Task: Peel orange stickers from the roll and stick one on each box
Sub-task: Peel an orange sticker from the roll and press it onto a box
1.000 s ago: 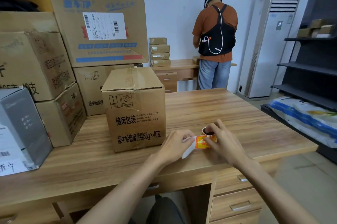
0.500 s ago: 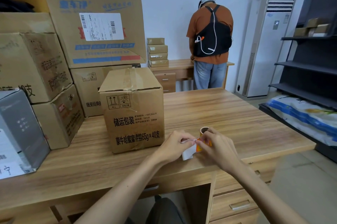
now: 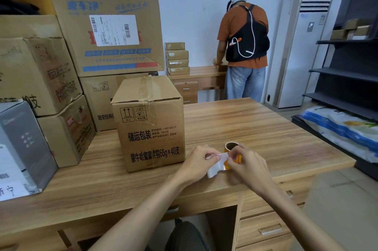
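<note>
A small roll of orange stickers (image 3: 230,146) with a brown core stands on the wooden desk (image 3: 255,128). My right hand (image 3: 248,166) holds the roll and pinches at a sticker on its side. My left hand (image 3: 197,164) pinches the loose white backing strip (image 3: 214,169), which curls down from the roll. A taped brown cardboard box (image 3: 150,124) with black print stands just left of my hands. More cardboard boxes (image 3: 110,32) are stacked behind it and to the left.
A grey box (image 3: 24,144) sits at the desk's left edge. A person (image 3: 244,50) stands with their back to me at a far desk holding small stacked boxes (image 3: 177,58). Dark shelves (image 3: 347,70) and a sack (image 3: 343,130) are on the right.
The orange sticker face that lay flat between my hands has turned edge-on, and the white backing strip now curls downward. My hands stay together at the roll.
</note>
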A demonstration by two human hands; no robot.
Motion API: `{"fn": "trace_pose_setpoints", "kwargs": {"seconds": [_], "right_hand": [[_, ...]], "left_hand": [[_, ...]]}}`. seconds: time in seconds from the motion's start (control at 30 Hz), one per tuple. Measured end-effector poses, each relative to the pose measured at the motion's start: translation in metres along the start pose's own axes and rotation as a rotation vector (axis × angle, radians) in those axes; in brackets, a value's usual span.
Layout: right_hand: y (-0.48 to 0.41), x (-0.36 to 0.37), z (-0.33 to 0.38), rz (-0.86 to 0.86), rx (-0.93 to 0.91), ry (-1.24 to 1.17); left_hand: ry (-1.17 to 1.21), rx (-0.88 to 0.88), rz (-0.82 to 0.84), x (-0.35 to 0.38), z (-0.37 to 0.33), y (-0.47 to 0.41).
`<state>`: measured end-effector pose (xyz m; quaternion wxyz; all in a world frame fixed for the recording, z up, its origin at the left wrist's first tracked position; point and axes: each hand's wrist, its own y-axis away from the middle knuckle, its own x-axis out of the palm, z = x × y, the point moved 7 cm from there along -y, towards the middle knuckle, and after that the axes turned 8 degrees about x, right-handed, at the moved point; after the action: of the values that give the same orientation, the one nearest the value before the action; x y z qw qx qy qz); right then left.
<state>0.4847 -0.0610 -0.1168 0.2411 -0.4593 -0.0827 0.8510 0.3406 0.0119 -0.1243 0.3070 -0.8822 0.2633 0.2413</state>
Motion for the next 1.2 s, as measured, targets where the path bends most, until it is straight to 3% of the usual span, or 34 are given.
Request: {"fn": "trace_pose_setpoints", "kwargs": {"seconds": [0.37,0.67,0.83,1.03,1.2], "right_hand": [[0.012,-0.03,-0.03,-0.013,0.11,-0.225],[0.017,-0.071,-0.035,-0.076,0.05,-0.321],[0.012,-0.08,0.002,-0.219,-0.122,-0.165],[0.008,-0.06,0.063,-0.31,-0.233,-0.007],[0.025,-0.049,0.121,-0.483,-0.52,0.18]], "left_hand": [[-0.034,-0.116,-0.054,-0.007,0.009,0.0],[-0.088,-0.126,-0.057,-0.018,0.003,0.006],[-0.12,-0.081,-0.115,-0.042,-0.016,0.007],[-0.061,0.004,-0.326,-0.082,-0.046,0.014],[-0.059,-0.001,-0.447,-0.111,-0.069,0.024]]}}
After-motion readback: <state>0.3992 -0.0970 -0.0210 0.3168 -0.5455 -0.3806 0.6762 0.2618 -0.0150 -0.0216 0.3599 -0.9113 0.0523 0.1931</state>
